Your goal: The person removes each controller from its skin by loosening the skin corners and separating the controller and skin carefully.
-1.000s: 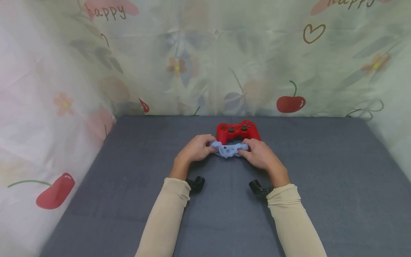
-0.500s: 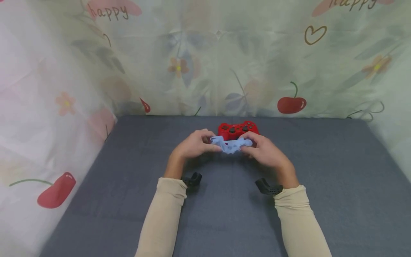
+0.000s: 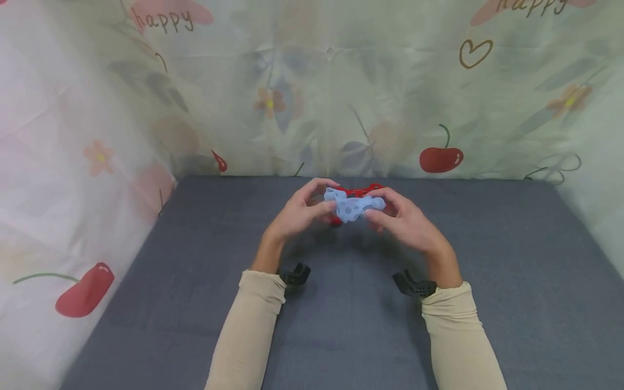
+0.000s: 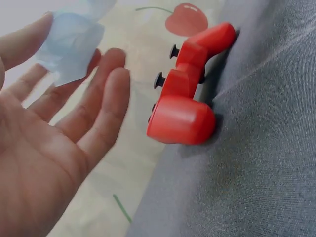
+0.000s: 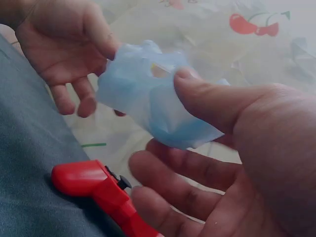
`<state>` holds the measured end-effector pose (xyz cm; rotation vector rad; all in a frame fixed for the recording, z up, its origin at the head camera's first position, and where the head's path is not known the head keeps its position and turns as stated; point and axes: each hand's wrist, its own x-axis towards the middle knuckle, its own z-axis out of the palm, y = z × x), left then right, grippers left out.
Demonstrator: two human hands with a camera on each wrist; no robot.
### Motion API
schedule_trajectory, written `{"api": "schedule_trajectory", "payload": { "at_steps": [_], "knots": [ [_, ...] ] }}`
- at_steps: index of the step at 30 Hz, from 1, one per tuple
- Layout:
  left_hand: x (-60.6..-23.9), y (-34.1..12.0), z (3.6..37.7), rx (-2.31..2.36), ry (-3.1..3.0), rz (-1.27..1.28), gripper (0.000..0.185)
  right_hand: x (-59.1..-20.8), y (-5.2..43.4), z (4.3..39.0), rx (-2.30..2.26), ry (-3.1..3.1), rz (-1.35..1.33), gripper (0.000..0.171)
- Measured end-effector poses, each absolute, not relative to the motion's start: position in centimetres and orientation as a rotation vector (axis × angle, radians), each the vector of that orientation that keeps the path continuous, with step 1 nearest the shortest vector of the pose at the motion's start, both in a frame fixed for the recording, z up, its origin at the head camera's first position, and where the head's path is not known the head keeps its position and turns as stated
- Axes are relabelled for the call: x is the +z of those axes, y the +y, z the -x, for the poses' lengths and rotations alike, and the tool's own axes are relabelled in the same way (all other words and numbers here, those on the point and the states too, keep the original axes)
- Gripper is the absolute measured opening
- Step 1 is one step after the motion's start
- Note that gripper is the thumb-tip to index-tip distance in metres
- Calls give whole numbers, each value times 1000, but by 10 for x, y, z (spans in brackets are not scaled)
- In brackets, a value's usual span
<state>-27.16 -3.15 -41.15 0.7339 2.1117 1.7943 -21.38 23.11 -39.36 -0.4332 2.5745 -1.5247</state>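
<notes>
A pale blue, translucent silicone controller cover (image 3: 352, 209) is held up between both hands in the head view. My left hand (image 3: 303, 210) pinches its left end between thumb and fingers. At the other end, my right hand (image 3: 410, 223) grips it with the thumb on top, as the right wrist view shows of the cover (image 5: 143, 96). Behind it lies a red game controller (image 3: 362, 192), largely covered from the head camera by the cover and fingers. In the left wrist view the controller (image 4: 181, 118) rests on the cloth with its black thumbsticks showing, apart from the hand.
Dark grey cloth (image 3: 351, 325) covers the table. A patterned curtain (image 3: 312, 108) with cherries and flowers hangs along the back and left side. Black wrist-worn devices sit on the left wrist (image 3: 295, 275) and the right wrist (image 3: 414, 285).
Both hands have lifted the silicone cover and carried it away from the body. In the head view it now overlaps the controller, which was mostly visible before. The controller stays on the table.
</notes>
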Motion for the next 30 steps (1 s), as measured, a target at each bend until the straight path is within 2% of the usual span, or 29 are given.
{"api": "schedule_trajectory", "payload": {
  "at_steps": [5, 14, 20, 25, 30],
  "knots": [
    [-407, -30, 269, 1875, 2070, -711, 24, -390, 230, 212, -1604, 2587, 473, 38],
    [-401, -28, 266, 2042, 1818, -736, 15, -390, 243, 210, -1636, 2646, 633, 23],
    [-399, -27, 264, 2106, 1561, -772, 31, -392, 252, 210, -1642, 2636, 737, 20],
    [-398, -27, 261, 2141, 1489, -682, 38, -392, 251, 211, -1571, 2634, 819, 21],
    [-398, -27, 260, 2145, 1532, -688, 46, -390, 250, 209, -1517, 2527, 799, 22]
  ]
}}
